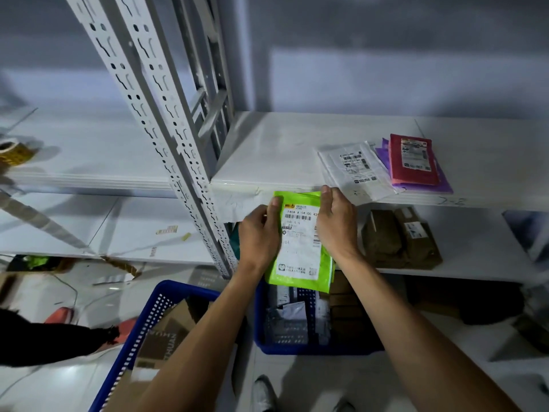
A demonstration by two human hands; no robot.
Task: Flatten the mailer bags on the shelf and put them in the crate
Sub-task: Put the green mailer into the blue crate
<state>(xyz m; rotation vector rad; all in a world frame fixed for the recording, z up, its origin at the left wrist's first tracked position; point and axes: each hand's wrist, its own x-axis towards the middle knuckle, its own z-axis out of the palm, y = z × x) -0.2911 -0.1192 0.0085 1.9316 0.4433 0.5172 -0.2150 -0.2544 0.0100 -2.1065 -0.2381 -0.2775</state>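
A bright green mailer bag [300, 242] with a white shipping label hangs in the air just in front of the white shelf [267, 162] edge. My left hand [260, 233] grips its left side and my right hand [335, 221] grips its right side. Directly below it stands a blue crate [261, 337] holding several grey and white mailers. On the shelf to the right lie a white mailer [356, 171], a red mailer [413, 159] and a purple mailer [442, 185] under the red one.
A second blue crate [148, 322] with cardboard boxes stands at the lower left. A perforated grey upright [166, 135] runs diagonally left of the shelf. Brown parcels [398, 239] sit on the lower shelf. A tape roll [15, 151] lies on the left shelf.
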